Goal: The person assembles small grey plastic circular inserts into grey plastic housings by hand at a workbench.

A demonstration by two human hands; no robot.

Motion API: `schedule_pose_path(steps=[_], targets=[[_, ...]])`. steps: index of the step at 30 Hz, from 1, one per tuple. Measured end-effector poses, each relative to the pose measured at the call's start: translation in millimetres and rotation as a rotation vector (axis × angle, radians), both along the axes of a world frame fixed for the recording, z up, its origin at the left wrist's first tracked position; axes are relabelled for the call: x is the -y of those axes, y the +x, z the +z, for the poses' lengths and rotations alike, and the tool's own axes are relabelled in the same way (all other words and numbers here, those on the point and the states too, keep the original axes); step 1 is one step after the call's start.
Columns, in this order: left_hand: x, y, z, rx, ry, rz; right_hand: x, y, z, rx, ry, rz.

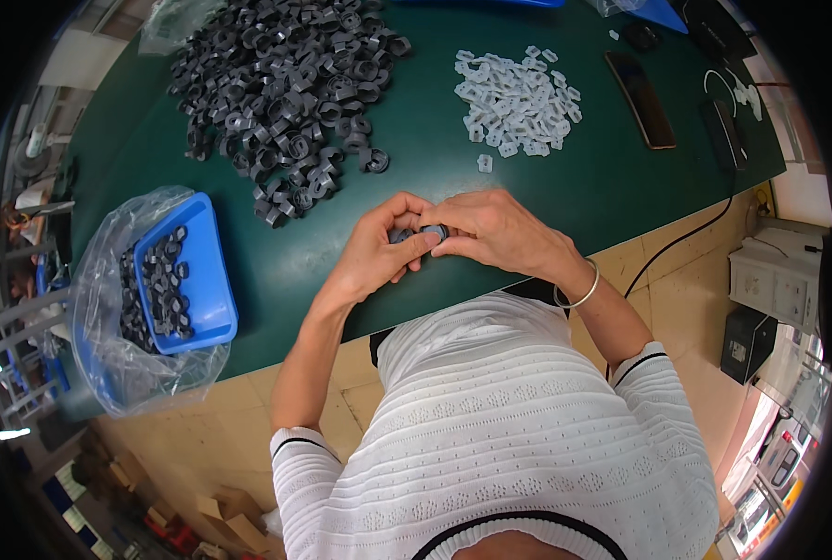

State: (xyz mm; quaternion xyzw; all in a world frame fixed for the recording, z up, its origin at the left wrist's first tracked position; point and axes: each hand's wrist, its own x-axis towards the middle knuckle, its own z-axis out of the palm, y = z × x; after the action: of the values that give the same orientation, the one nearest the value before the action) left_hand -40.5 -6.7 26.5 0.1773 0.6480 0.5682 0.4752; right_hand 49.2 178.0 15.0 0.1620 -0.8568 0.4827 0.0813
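Where the green tabletop [621, 187] curves away at the left of the frame, a clear plastic bag [98, 299] lies crumpled around and under a blue plastic tray [216, 289]. Small dark-grey plastic parts [166, 285] sit in the tray, and more show through the bag just left of it. Toward the upper left, a large heap of dark-grey ring-shaped plastic parts [290, 79] spreads over the tabletop, narrowing downward to a few loose ones.

At the centre of the frame, near the table's front edge, the left hand [379, 245] is curled, its thumb and fingers pinching a small grey plastic part [434, 231]. Another grey surface shows within this hand, mostly covered by the fingers. The right hand [495, 224] meets it from the right, with thumb and fingertips closed narrowly on the same part, whose far side is hidden. Above the right hand, a translucent white plastic piece [484, 163] lies alone, just below a pile of similar white pieces [517, 101]. A pale bangle [584, 298] circles the right wrist. Farther right, toward the upper right, a dark smartphone [641, 100] lies flat, and a black device [722, 131] rests near the table's right end.
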Motion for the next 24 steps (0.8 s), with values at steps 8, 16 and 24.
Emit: schedule_pose_path(steps=[8,16,24], targets=[[-1,6,0,-0.091,0.004,-0.074,2,7,1,0.206,-0.109,-0.005],[0,5,-3,-0.287,-0.081,-0.155,-2,7,-5,0.343,-0.154,0.05],[0,12,1,-0.12,-0.034,-0.08,1,8,-5,0.313,-0.219,0.047]])
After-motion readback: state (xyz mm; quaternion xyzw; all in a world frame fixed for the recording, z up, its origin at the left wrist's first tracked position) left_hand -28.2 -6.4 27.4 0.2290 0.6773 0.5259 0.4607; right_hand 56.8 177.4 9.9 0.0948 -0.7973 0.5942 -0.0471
